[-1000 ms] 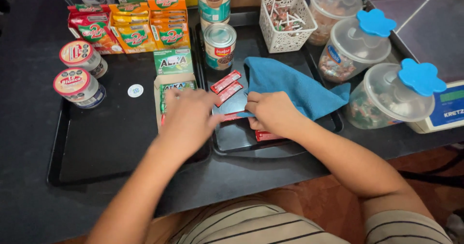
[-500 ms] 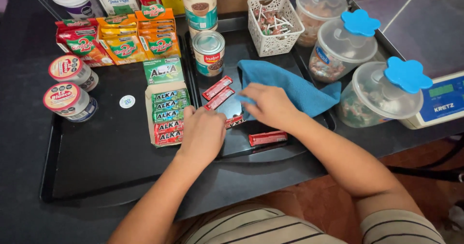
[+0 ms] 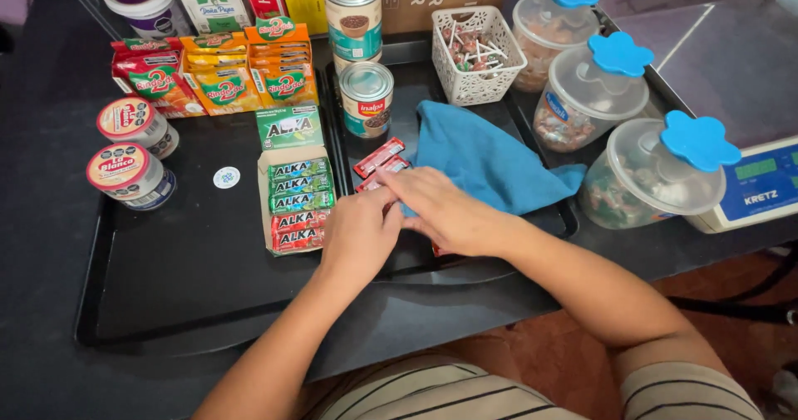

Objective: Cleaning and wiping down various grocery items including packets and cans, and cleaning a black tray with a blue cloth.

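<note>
Red candy packets [image 3: 379, 157] are laid side by side on the right black tray [image 3: 532, 121], beside the blue cloth [image 3: 490, 162], apparently to form a neat row. Both hands, left [image 3: 359, 235] and right [image 3: 445, 212], are curled over further packets; what is gripped cannot be told.

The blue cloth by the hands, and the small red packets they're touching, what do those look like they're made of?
The blue cloth looks like soft matte woven or microfibre fabric: it drapes in folds. The red packets look like glossy plastic or foil wrap, catching light. Both hands, left hand and right hand, rest over them.
</note>
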